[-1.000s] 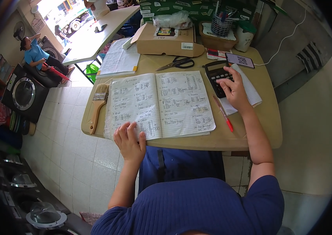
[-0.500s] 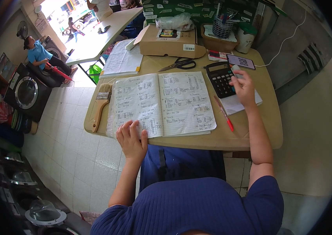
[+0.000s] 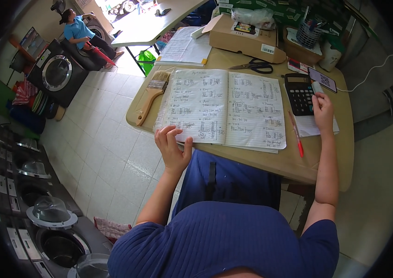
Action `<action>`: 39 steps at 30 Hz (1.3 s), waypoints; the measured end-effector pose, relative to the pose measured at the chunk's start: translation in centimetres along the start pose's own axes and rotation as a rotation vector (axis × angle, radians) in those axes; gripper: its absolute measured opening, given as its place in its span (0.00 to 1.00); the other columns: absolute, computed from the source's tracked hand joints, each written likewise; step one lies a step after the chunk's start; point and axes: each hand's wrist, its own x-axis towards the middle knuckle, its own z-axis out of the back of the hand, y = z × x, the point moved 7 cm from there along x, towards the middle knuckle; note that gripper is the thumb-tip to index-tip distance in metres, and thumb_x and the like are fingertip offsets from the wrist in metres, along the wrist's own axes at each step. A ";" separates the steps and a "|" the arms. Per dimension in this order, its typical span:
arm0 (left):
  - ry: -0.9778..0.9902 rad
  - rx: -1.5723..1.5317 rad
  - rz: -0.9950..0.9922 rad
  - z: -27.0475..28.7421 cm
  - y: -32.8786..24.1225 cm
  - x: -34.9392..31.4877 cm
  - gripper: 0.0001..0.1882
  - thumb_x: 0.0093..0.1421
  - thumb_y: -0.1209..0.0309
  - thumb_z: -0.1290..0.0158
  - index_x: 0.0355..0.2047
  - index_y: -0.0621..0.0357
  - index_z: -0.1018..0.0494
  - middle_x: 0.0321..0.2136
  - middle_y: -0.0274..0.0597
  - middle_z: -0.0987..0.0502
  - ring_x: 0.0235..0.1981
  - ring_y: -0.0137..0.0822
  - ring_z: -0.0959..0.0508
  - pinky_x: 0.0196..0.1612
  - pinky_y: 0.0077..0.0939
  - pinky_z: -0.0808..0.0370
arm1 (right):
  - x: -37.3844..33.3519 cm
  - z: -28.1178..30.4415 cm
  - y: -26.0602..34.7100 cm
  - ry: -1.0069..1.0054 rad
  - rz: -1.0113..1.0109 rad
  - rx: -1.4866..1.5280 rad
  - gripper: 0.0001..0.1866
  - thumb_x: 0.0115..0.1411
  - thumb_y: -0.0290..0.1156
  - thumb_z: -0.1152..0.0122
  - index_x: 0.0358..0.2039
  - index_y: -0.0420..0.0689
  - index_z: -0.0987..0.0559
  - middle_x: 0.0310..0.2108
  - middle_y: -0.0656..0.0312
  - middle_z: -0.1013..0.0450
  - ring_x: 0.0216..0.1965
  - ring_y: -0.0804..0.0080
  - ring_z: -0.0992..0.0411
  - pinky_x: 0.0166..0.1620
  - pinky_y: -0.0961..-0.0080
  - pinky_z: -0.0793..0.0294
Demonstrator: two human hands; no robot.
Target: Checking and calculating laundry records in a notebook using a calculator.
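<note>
An open spiral notebook (image 3: pixel 254 111) with handwritten pages lies on the table in front of me. My left hand (image 3: pixel 173 147) rests on its lower left edge, fingers apart and slightly bent. To the notebook's right is a black calculator (image 3: pixel 299 95), partly over a small white pad (image 3: pixel 308 127). My right hand (image 3: pixel 324 111) is curled at the calculator's right edge, with fingertips and thumb against it. Just beyond those fingertips is a small white cylinder (image 3: pixel 317 87). Between notebook and calculator lies a red pen (image 3: pixel 299 141).
Left of the notebook is a wide paintbrush (image 3: pixel 152 96). Behind it lie scissors (image 3: pixel 256 66), paper sheets (image 3: pixel 185 46), a cardboard box (image 3: pixel 240 41), a pen basket (image 3: pixel 308 34) and a phone (image 3: pixel 322 79). A person in blue (image 3: pixel 78 31) leans by washing machines (image 3: pixel 57 72) at the left.
My view has turned, so the table sits farther right in the picture. My right hand has come down from above the calculator to its right edge. My left hand stays at the notebook.
</note>
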 end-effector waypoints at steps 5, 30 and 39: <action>0.031 0.021 -0.008 0.2 -0.6 -0.5 0.16 0.60 0.61 0.40 0.43 0.55 0.27 0.48 0.47 0.29 0.55 0.51 0.33 0.67 0.54 0.47 | 0.1 -0.5 -2.0 0.000 -0.007 0.043 0.19 0.67 0.31 0.40 0.23 0.31 0.25 0.46 0.47 0.24 0.41 0.61 0.23 0.41 0.69 0.26; 0.013 -0.042 -0.052 -1.4 -1.0 0.2 0.11 0.61 0.68 0.40 0.32 0.55 0.32 0.48 0.47 0.31 0.55 0.51 0.35 0.61 0.48 0.40 | -1.5 -1.0 5.7 0.123 0.329 -0.161 0.10 0.57 0.27 0.34 0.20 0.38 0.16 0.45 0.59 0.21 0.54 0.58 0.28 0.59 0.64 0.34; 0.022 -0.010 -0.023 -1.0 -0.8 0.4 0.11 0.59 0.67 0.39 0.30 0.54 0.31 0.48 0.45 0.31 0.56 0.50 0.34 0.65 0.52 0.45 | -0.1 1.5 1.9 -0.024 0.120 -0.134 0.14 0.56 0.28 0.34 0.15 0.37 0.19 0.43 0.58 0.20 0.49 0.58 0.26 0.54 0.64 0.31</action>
